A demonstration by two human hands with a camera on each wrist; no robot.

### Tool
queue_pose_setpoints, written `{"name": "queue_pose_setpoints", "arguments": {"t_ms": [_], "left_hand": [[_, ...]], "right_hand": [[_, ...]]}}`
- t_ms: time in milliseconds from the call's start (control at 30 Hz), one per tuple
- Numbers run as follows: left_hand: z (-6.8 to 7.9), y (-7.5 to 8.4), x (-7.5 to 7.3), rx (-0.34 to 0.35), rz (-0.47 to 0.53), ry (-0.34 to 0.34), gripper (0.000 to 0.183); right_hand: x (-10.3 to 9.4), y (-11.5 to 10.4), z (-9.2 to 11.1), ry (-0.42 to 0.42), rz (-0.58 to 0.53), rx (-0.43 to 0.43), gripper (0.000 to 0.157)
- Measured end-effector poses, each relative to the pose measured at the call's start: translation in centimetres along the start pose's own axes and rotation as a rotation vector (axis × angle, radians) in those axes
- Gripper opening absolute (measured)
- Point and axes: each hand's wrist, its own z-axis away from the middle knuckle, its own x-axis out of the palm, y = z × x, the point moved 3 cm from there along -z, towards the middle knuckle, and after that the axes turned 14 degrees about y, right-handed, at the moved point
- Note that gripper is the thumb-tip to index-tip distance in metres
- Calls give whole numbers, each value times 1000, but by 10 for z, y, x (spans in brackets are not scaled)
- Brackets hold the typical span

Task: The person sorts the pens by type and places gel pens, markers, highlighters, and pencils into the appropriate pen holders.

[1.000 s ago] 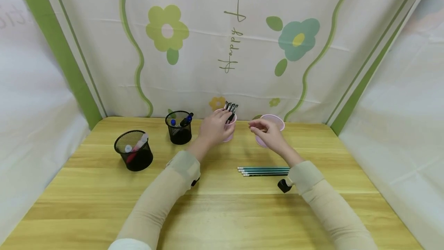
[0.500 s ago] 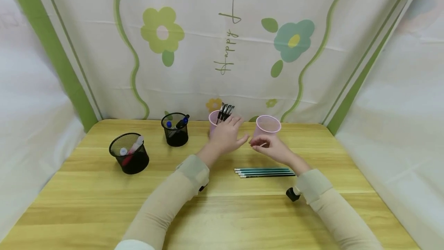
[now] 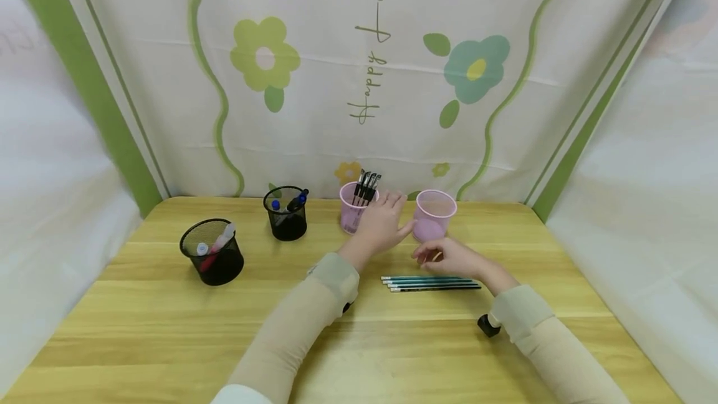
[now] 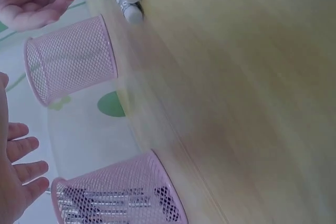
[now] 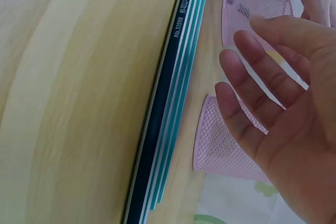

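My left hand (image 3: 383, 224), fingers spread and holding nothing, hovers between two pink mesh pen cups. The left pink cup (image 3: 350, 220) has several black-handled brushes (image 3: 367, 187) standing in it, and the hand covers part of its right side. Just right of the fingers stands the other pink cup (image 3: 435, 211), with nothing showing inside. My right hand (image 3: 455, 259) hangs loosely bent above a row of green pencils (image 3: 432, 283) lying side by side on the table. In the right wrist view its fingers (image 5: 247, 74) are apart from the pencils (image 5: 173, 93) and grip nothing.
On the left stand two black mesh cups: the farther one (image 3: 288, 229) holds blue-capped and black pens, the nearer one (image 3: 221, 270) red and white pen-like items. A printed curtain (image 3: 325, 129) hangs behind the wooden table (image 3: 168, 341).
My left hand has come off the brushes in the left pink cup and moved right, fingers spreading. My right hand has drawn back from the right pink cup towards the pencils.
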Motion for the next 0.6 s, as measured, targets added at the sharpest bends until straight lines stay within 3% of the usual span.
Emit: {"name": "queue_pose_setpoints", "arguments": {"t_ms": [333, 600], "left_hand": [[-10, 10, 9, -97, -17, -54, 84], [-18, 17, 12, -104, 34, -58, 88]], "right_hand": [[3, 3, 0, -64, 68, -27, 22], [6, 5, -4, -79, 121, -58, 19]]}}
